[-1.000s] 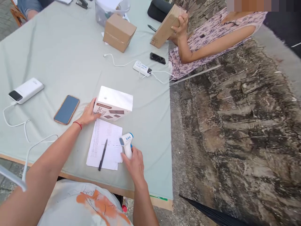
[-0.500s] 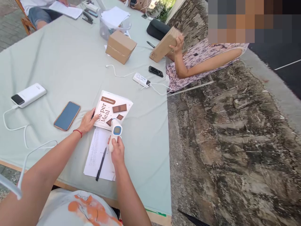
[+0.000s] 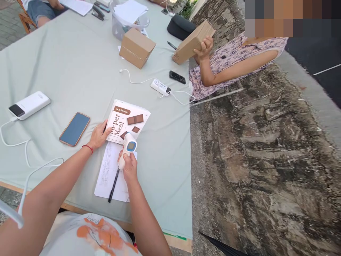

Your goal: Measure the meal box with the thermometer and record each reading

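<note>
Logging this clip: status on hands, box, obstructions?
Left hand gripping NutriMotion box by its left edge. Right hand holding infrared thermometer, nose toward box front. No obstruction seen; black pen lies on papers nearby.

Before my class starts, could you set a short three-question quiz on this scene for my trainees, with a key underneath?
1. Which item is in the person's right hand?
a) the white rectangular power bank
b) the white gun-shaped device with a blue-rimmed screen
c) a brown cardboard box
2. True or false: the person's left hand holds the dark-screened phone in an orange-rimmed case.
3. Fill the gap: the slim black pen lies on the ____.

Key
1. b
2. False; it holds the white box with brown print.
3. white printed paper sheets
</note>
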Tool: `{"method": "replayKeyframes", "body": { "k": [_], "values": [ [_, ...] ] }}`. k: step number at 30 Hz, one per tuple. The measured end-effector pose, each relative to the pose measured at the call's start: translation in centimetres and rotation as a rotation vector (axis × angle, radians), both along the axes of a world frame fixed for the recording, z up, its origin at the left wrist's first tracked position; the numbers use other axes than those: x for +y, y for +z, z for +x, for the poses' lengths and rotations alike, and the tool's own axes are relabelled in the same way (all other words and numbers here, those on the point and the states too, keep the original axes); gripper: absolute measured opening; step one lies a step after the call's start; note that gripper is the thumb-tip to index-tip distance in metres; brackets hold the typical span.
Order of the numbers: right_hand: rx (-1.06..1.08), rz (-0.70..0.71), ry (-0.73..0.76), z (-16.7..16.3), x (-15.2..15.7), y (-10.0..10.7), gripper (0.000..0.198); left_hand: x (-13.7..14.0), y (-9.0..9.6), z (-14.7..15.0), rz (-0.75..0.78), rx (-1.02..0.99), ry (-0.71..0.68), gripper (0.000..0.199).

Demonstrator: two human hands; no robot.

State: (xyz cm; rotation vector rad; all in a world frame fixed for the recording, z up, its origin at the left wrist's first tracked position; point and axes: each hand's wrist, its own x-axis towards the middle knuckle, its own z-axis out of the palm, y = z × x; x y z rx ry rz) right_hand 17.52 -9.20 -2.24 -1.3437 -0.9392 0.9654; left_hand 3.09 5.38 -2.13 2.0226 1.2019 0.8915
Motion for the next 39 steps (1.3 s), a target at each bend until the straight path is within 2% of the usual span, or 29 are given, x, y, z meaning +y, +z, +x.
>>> {"method": "replayKeyframes", "body": {
  "k": [3,6,14,18,21,27,33,36,39],
  "values": [
    [0.198,-0.095,-0.043,-0.1,0.0,0.5,0.035,0.0,0.2,0.0,0.004,-0.011,-0.004,0.081],
    [0.288,-0.125,-0.057,-0.3,0.0,0.9,0.035,0.0,0.2,0.0,0.003,-0.026,-0.013,0.08],
    [0.38,-0.112,-0.048,-0.7,0.2,0.7,0.035,0.0,0.7,-0.1,-0.048,-0.047,-0.023,0.077],
    [0.456,-0.139,-0.003,-0.7,0.3,1.7,0.042,-0.1,1.2,0.0,-0.048,-0.077,-0.03,0.079],
    [0.486,-0.167,0.028,-0.5,-0.1,2.7,0.042,0.0,0.8,0.0,-0.026,-0.109,-0.039,0.081],
    [0.324,-0.206,-0.094,0.2,-3.1,4.7,0.035,0.3,-0.4,-0.2,0.026,-0.133,-0.008,0.09],
    [0.199,-0.223,-0.186,1.2,-6.3,6.8,0.036,0.4,-0.1,-0.3,0.035,-0.098,-0.018,0.092],
    [0.155,-0.236,-0.199,1.5,-7.5,7.1,0.035,0.6,0.2,-0.4,0.012,-0.097,-0.03,0.09],
    [0.1,-0.247,-0.211,1.8,-8.1,6.5,0.039,0.9,0.0,-0.3,0.037,-0.107,-0.036,0.084]
  ]
}}
